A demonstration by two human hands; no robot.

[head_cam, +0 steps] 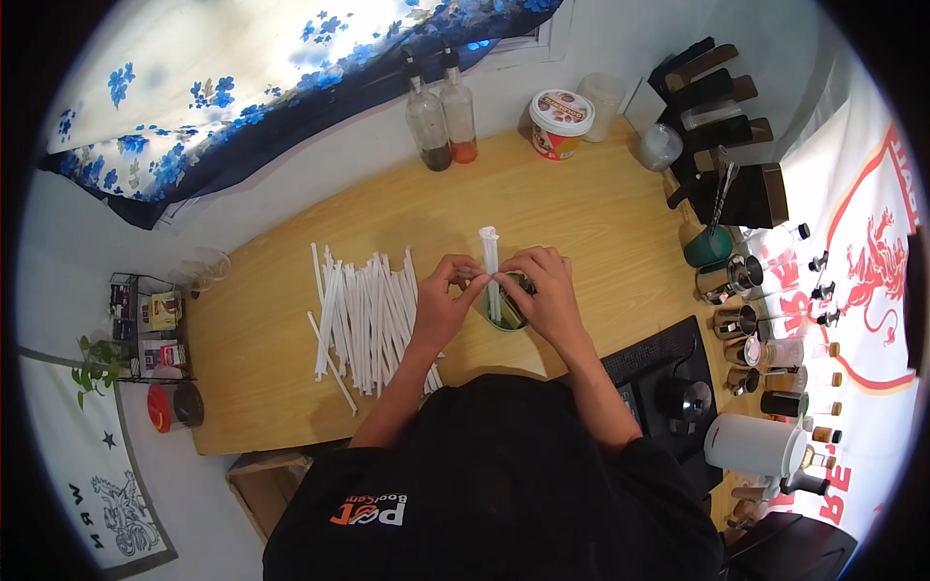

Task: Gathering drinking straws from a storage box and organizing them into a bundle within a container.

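A small bundle of white paper-wrapped straws stands nearly upright in front of me. My left hand pinches it from the left with thumb and fingertips. From the other side, my right hand grips the same bundle, and both thumbs meet across it. Directly under the hands is a green round container, with the lower ends of the straws in or over it. Dark slim items show inside the container, partly hidden by my right hand. Left of my left hand lies a loose pile of similar wrapped straws.
Two glass bottles and a lidded tub line the wooden table's back edge. To the right are a teal cup, metal pitchers, a black mat and a white kettle-like vessel. A wire rack stands left.
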